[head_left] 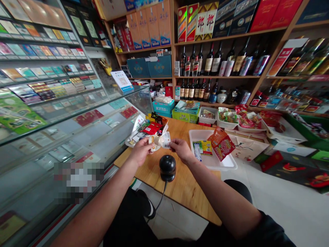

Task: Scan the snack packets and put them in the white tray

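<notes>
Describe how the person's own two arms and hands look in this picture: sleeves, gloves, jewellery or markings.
Both forearms are bare; the left hand and right hand wear no gloves. No watch, ring or marking shows. A black short sleeve covers the right upper arm; the left arm's sleeve is out of view.

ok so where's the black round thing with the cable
In the head view the black round device sits on the wooden table near its front edge, just below and between the left hand and right hand.
</notes>
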Action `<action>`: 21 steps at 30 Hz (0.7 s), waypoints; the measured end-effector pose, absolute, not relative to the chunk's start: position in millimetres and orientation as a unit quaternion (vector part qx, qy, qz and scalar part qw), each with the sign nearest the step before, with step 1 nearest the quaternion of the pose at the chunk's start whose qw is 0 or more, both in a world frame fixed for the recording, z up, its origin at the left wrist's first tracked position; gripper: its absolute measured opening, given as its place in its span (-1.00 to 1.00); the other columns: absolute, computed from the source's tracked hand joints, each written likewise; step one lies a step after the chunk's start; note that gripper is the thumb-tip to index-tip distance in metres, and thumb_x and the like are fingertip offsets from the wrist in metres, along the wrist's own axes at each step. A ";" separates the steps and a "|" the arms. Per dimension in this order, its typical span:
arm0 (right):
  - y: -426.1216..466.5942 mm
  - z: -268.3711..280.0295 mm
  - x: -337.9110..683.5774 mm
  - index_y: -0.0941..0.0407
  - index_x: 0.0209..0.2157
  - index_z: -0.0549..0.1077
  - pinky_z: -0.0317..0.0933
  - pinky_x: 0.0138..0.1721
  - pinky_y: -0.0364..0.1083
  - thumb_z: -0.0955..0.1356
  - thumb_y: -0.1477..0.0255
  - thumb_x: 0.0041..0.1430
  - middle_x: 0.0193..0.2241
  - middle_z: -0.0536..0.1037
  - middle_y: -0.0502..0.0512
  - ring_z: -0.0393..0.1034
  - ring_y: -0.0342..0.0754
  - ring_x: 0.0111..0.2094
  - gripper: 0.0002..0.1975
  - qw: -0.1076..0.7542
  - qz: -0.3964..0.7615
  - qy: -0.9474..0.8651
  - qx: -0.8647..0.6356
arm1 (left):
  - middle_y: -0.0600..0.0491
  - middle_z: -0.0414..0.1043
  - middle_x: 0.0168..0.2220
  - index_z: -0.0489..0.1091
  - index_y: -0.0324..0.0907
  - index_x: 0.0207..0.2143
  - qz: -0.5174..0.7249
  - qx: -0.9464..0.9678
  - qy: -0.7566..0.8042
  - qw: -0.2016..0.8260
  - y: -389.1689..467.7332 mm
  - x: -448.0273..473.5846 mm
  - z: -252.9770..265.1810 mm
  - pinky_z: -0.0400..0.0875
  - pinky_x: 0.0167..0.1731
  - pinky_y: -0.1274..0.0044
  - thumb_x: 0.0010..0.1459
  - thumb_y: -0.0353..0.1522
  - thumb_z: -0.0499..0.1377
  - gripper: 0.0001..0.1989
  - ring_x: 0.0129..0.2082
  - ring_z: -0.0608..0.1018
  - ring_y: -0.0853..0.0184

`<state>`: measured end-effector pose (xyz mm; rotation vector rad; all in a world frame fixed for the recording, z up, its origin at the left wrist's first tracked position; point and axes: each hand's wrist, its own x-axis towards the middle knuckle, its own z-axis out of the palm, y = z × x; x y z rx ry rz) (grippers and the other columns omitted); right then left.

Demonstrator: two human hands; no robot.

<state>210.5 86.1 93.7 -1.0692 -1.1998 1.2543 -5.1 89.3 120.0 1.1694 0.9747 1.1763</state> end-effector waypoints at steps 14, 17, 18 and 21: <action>114.3 45.3 224.7 0.15 -0.48 0.51 0.05 -0.42 -0.19 0.37 0.39 0.07 -0.54 0.49 -0.04 0.26 -0.21 -0.48 -0.86 0.408 0.391 -0.579 -0.588 | 0.01 0.57 -0.39 0.53 -0.23 -0.31 0.446 0.582 0.518 0.440 123.3 1.0 73.3 0.31 -0.48 0.55 -0.05 -0.17 0.34 -0.67 -0.49 0.50 0.36; 117.7 34.5 223.7 0.15 -0.46 0.53 0.05 -0.43 -0.19 0.37 0.40 0.08 -0.53 0.50 -0.04 0.27 -0.21 -0.49 -0.87 0.395 0.396 -0.574 -0.598 | 0.00 0.59 -0.39 0.54 -0.22 -0.32 0.436 0.594 0.526 0.425 125.7 2.7 70.6 0.31 -0.48 0.54 -0.02 -0.19 0.31 -0.71 -0.48 0.51 0.34; 118.8 31.3 223.6 0.15 -0.46 0.54 0.06 -0.42 -0.19 0.37 0.41 0.09 -0.53 0.51 -0.03 0.27 -0.21 -0.49 -0.87 0.391 0.399 -0.572 -0.601 | 0.00 0.59 -0.39 0.54 -0.22 -0.33 0.434 0.595 0.528 0.423 126.3 3.4 70.1 0.32 -0.47 0.54 -0.02 -0.20 0.31 -0.73 -0.48 0.51 0.33; 121.4 23.6 224.1 0.17 -0.43 0.56 0.08 -0.41 -0.20 0.37 0.41 0.10 -0.51 0.53 -0.02 0.29 -0.20 -0.47 -0.86 0.384 0.403 -0.568 -0.606 | -0.01 0.60 -0.41 0.54 -0.20 -0.35 0.429 0.597 0.535 0.416 128.3 5.4 68.5 0.37 -0.43 0.52 0.00 -0.23 0.31 -0.78 -0.44 0.54 0.29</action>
